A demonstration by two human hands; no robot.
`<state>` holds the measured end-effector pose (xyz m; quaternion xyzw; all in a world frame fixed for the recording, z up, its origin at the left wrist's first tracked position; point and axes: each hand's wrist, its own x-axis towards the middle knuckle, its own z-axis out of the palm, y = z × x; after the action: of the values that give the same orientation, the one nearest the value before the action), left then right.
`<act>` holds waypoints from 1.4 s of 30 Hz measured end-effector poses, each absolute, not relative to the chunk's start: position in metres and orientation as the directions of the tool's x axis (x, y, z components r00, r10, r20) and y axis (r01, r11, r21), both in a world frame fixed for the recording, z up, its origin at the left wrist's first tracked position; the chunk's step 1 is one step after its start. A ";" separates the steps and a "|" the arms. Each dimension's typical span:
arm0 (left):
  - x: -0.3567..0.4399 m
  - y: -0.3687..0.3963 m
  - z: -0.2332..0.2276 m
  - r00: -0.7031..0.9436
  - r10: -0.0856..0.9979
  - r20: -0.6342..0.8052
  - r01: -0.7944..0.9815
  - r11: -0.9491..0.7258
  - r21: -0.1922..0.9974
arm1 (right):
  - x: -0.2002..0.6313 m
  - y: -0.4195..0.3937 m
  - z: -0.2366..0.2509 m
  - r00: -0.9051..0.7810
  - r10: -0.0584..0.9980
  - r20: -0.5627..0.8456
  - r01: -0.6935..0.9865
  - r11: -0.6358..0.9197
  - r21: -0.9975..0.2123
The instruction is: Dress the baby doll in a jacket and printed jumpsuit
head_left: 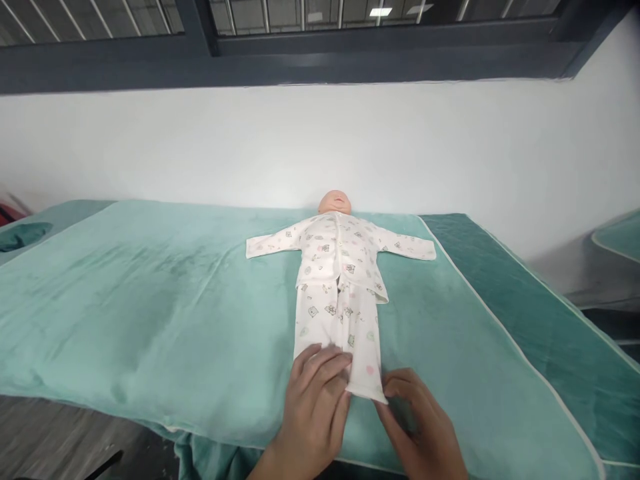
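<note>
Two hands work at the near end of the doll (339, 267), which lies on its back on a teal blanket (150, 300) with its head toward the white wall (320, 147) and sleeves spread wide. Our left hand (315, 393) lies flat, fingers together, pressing down the cuff of the left leg of the trousers (336, 327). Our right hand (420, 420) sits just beside the other cuff, its fingers curled and pinching the hem (whether thumb and forefinger fully close on it we cannot tell). The blanket covers a darker green bed (550, 320), whose edge shows on the right.
</note>
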<state>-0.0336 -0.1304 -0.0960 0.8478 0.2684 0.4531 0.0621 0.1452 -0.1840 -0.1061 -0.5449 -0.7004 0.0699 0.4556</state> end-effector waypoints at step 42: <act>-0.027 -0.026 -0.074 0.237 0.716 0.657 0.639 -0.624 0.449 | 0.178 -0.172 -0.099 -0.301 0.890 0.342 0.582 0.455 -0.673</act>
<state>-0.0273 -0.0262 -0.0737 0.7852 0.4314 0.4422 0.0431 0.1779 -0.1721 -0.0986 -0.4741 -0.7765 0.2180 0.3531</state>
